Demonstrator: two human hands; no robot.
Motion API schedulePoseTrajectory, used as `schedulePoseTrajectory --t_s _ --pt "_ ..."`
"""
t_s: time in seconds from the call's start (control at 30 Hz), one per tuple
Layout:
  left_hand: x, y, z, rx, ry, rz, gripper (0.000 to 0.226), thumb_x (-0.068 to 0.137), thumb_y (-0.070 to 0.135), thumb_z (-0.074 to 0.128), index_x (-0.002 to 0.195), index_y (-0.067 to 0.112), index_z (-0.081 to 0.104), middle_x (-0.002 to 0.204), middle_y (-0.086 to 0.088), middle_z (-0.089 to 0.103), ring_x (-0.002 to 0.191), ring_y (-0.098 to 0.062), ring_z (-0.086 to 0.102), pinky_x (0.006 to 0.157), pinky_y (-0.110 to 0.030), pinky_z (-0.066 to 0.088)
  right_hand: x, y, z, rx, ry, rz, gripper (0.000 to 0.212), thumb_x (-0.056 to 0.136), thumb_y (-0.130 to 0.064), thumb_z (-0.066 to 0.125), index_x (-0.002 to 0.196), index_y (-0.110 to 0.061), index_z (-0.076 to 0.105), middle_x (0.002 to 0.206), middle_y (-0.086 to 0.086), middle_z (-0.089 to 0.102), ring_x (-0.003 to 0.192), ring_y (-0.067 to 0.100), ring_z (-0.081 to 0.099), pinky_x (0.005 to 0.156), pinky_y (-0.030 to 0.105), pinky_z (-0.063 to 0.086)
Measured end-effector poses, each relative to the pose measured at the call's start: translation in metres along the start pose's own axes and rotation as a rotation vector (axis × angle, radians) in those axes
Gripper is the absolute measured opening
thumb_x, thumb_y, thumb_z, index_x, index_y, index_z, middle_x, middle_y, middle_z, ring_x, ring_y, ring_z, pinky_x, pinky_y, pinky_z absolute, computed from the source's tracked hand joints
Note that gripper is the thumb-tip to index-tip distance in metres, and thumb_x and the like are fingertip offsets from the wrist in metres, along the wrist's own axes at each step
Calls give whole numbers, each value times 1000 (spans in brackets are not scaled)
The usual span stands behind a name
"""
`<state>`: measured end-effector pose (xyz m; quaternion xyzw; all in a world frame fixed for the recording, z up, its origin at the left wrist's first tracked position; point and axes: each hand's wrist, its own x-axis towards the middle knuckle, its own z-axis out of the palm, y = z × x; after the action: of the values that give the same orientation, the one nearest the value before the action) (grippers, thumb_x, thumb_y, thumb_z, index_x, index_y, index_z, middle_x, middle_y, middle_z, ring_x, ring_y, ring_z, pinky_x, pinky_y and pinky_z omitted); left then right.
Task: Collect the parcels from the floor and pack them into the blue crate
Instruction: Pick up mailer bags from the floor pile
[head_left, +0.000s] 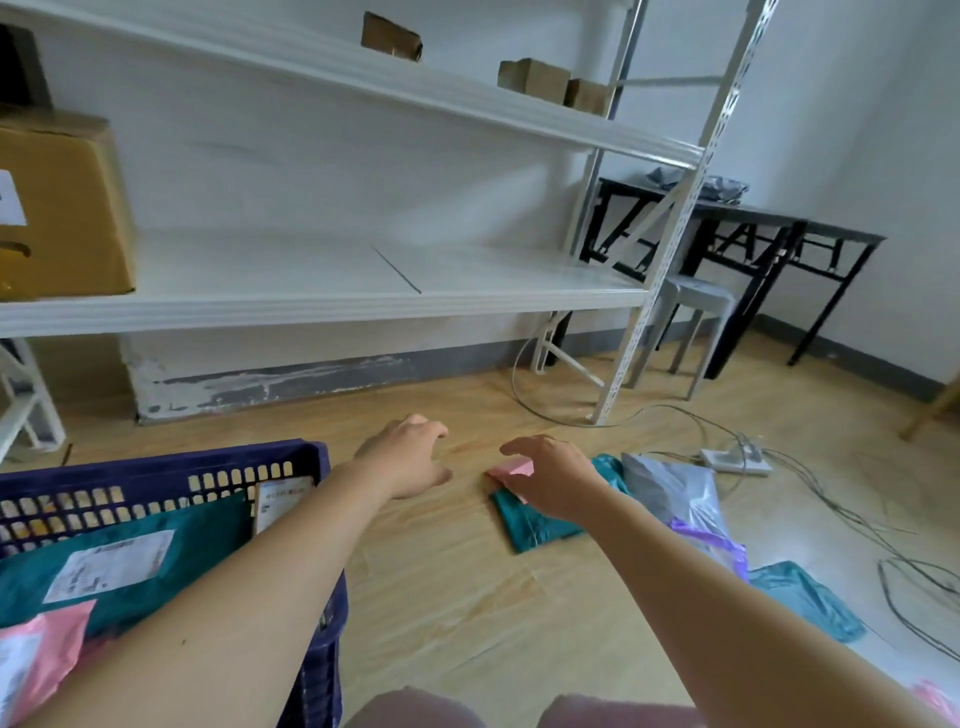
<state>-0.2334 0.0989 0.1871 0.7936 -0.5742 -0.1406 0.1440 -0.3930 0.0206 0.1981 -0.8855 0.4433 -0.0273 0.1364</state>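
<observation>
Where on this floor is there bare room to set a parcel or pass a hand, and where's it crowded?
Bare floor lies between the blue crate and the teal parcel, and on toward the wall. The lower shelf right of the cardboard box is bare. Crowded at right: grey parcel, purple parcel, cables, power strip.

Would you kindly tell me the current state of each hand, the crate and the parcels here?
Blue slotted plastic crate: partly filled with parcels.
Left hand: open, holding nothing.
Right hand: over the small pink parcel; hold unclear.
Dark teal plastic mailer: flat on floor, partly under right hand.
Grey plastic mailer: lying on floor, uncollected.
White power strip: a plug in it.
</observation>
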Motion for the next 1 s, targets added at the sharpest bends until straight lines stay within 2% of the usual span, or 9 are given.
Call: schedulePoseTrajectory --t_s 0.1,0.2,0.37,0.47,0.6,0.73,0.8,0.9,1.0 --pt "-1 21 -1 -3 37 59 57 90 37 58 142 25 36 150 2 30 132 -20 38 103 -36 39 -8 15 -9 7 4 16 44 89 -27 54 132 -31 50 140 0 48 126 24 47 108 51 34" --pt "2 39 -2 -11 78 119 54 91 34 58 140 25 38 149 3 31 132 -19 38 104 -36 39 -8 30 -23 7 29 12 43 90 -25 53 133 -29 50 137 2 50 122 23 50 100 36 42" --pt "23 69 16 -3 103 180 48 91 30 56 137 25 43 145 5 36 129 -16 40 102 -33 40 -7 62 -23 99 63 27 36 91 -29 53 126 -27 56 130 2 57 117 22 52 96 31 43" --pt "43 89 40 20 73 212 46 91 29 54 135 26 44 142 6 38 127 -16 42 101 -33 41 -7 94 -13 145 55 66 33 92 -27 50 124 -22 59 125 3 59 111 22 55 88 27 43" --pt "74 115 77 47 18 267 47 91 29 53 136 28 42 141 7 39 125 -17 44 99 -31 40 3 154 4 186 68 162 37 90 -18 53 126 -23 58 130 1 58 116 18 55 93 27 45" --pt "111 139 115 66 -72 305 52 90 28 54 140 27 38 147 7 33 131 -17 39 104 -32 36 17 210 23 264 86 266 36 86 -17 54 121 -22 63 124 2 62 112 19 57 87 24 43" --pt "130 152 136 75 -106 326 54 90 29 54 141 27 36 148 6 32 134 -17 36 107 -31 32 26 238 36 292 92 311 32 85 -17 55 114 -23 67 117 1 65 108 20 59 86 24 43" --pt "159 171 171 92 -161 369 56 91 30 53 143 26 33 147 4 33 135 -16 33 110 -34 30 40 279 57 326 79 374 23 82 -14 56 91 -29 70 100 2 65 99 20 59 81 26 43" --pt "191 187 205 94 -208 390 56 91 28 52 143 26 32 146 3 34 134 -18 34 110 -35 30 56 316 78 327 88 474 26 83 -12 56 104 -18 71 110 3 68 103 24 60 85 30 47"
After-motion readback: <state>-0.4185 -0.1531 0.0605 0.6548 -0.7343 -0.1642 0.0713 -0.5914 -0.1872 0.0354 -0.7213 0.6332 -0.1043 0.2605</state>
